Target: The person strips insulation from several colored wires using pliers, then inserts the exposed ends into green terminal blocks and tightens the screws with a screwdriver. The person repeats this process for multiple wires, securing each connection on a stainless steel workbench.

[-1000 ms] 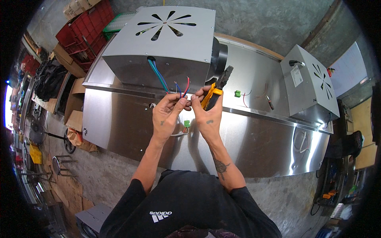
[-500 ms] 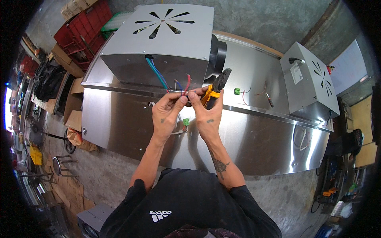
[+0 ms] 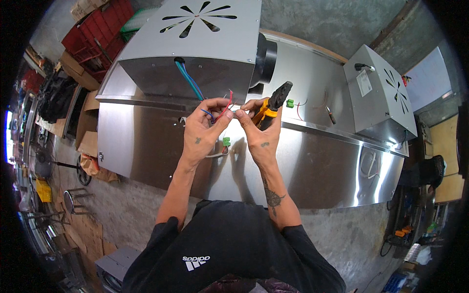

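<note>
My left hand [image 3: 199, 134] is closed, with thumb and finger pinching thin red and blue wires [image 3: 229, 99] whose ends stick up above the fingertips. Close beside it, my right hand [image 3: 261, 136] keeps yellow-and-black pliers [image 3: 272, 103] in its palm, jaws pointing up and away. Its thumb and finger meet at the wires by the left fingertips; exactly which strand they pinch is hidden. Green and blue wires [image 3: 188, 78] run from a hole in the large metal box [image 3: 171, 78] down behind my left hand. Below the hands, a green terminal connector [image 3: 226, 141] rests on the steel surface beside a white cable.
A second green connector [image 3: 290, 103] with red and dark leads lies right of the pliers, near a small screwdriver [image 3: 331, 115]. Another vented metal box [image 3: 376, 97] stands at the right. A black round duct [image 3: 266, 61] juts from the large box. A stool [image 3: 73, 201] stands lower left.
Both hands have drawn slightly apart, the right one moving right with the pliers. The blue wire end now bends left over the left fingers. The view has shifted slightly.
</note>
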A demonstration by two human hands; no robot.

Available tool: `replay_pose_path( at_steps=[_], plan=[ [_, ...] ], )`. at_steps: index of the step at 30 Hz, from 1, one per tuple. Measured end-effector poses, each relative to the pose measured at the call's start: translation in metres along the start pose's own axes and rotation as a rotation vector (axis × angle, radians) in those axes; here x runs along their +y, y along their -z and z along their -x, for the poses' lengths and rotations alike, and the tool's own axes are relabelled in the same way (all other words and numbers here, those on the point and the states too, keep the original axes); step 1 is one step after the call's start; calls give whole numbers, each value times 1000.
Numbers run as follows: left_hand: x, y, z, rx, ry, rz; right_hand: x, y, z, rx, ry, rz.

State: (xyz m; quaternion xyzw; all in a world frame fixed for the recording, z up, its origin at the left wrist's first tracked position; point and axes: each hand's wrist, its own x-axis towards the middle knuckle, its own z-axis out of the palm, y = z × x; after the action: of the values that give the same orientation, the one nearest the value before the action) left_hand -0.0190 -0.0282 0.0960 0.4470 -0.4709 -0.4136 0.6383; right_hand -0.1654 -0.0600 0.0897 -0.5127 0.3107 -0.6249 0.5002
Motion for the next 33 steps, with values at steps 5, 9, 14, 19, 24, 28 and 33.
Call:
replay_pose_path(
  at_steps=[5, 9, 14, 19, 24, 28, 33],
  plan=[
    [11, 2, -3, -90, 151, -29, 4, 9, 1, -28, 24, 90],
    [1, 10, -4, -84, 69, -49, 2, 4, 2, -46, 22, 22],
    [2, 3, -1, -18, 33, 9, 0, 8, 0, -65, 41, 88],
    [1, 2, -2, -28, 52, -122, 2, 4, 3, 36, 52, 125],
    [0, -5, -4, 31, 64, -135, 14, -3, 7, 110, 104, 143],
    [5, 0, -8, 25, 97, -193, 9, 13, -1, -2, 120, 140],
    [5, 7, -7, -2, 143, -166, 4, 19, -8, -166, 173, 218]
  ],
)
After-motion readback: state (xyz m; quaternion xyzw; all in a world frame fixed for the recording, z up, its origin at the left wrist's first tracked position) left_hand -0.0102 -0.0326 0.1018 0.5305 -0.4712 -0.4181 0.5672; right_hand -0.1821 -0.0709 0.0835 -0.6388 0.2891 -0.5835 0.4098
